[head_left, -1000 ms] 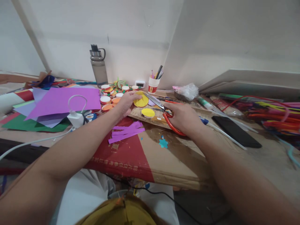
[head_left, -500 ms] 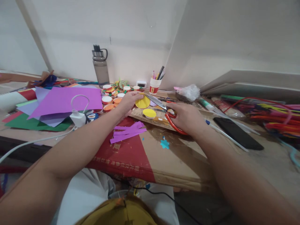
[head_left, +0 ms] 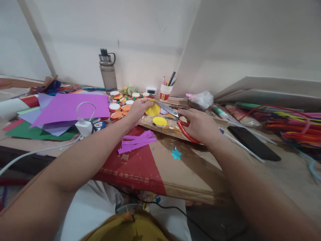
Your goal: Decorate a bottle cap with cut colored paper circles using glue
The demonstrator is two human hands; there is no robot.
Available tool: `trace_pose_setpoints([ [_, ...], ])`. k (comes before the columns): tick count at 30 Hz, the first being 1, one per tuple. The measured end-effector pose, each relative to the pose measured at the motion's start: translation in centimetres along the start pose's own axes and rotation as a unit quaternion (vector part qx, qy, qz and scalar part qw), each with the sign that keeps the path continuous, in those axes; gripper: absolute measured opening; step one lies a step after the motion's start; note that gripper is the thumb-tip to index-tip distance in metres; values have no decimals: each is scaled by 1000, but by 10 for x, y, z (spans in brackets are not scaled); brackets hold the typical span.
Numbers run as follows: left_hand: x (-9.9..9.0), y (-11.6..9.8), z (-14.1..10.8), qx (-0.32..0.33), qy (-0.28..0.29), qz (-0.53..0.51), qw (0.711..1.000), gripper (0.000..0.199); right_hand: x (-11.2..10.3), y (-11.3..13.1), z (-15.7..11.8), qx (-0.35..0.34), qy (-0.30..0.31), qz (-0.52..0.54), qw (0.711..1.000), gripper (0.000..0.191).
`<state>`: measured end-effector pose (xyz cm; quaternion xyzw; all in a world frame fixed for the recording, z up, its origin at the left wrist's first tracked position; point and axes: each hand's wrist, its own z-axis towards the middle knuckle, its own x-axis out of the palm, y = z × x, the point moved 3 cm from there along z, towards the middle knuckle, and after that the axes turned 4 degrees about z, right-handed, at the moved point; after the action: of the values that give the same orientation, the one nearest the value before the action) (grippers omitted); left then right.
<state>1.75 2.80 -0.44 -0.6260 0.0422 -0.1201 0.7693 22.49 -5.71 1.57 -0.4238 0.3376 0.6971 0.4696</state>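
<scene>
Head view shows the left hand (head_left: 137, 112) pinching a yellow paper circle (head_left: 153, 109) at the blade tips of red-handled scissors (head_left: 174, 113), gripped by the right hand (head_left: 200, 126). Purple strips (head_left: 137, 142) lie nearer the body.

A: Condition of the yellow paper disc (head_left: 153, 110)?

B: Round, plain yellow, held up tilted, face toward the near side, gripped at its far left edge. Position: mid-scene, toward the far side.

A: And the scissors (head_left: 175, 114)?

B: Metal blades, red-orange handles. Handles lie near right; blades point far left. Tips reach the disc's far edge; whether they cut into it cannot be determined.
</scene>
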Motion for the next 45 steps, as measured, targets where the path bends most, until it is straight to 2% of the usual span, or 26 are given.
trace_pose_setpoints([
  [8,-2,-1,2,-11,-2,-34,999,8,-2,0,-1,13,3,-20,1000,44],
  [23,2,-3,-2,-37,-14,-39,998,5,-1,3,0,7,17,-33,999,44],
  [37,-4,3,3,-44,-23,-31,998,7,-1,5,1,8,44,-67,997,46],
  [41,-4,4,3,-53,-20,-48,997,10,0,5,1,5,32,-43,999,45],
  [45,-7,6,4,-35,-6,-39,999,14,7,1,1,24,15,14,1000,38],
])
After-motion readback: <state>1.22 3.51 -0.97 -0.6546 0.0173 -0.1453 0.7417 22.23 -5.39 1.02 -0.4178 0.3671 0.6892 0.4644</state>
